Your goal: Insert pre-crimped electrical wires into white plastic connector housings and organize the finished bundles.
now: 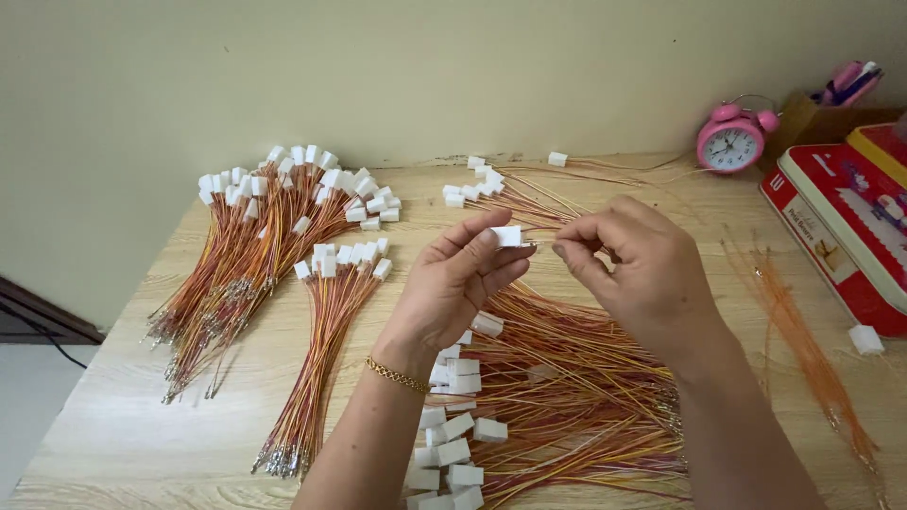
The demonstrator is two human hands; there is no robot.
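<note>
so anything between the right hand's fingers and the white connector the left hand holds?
Nothing visible. The left hand pinches the white connector, the right hand sits just beside it, and only a thin wire end bridges the gap.

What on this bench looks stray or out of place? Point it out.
One white connector lies alone near the right edge of the table, beside the red tin, apart from the wired bundles. Another single connector sits by the wall. Nothing looks damaged or spilled.
</note>
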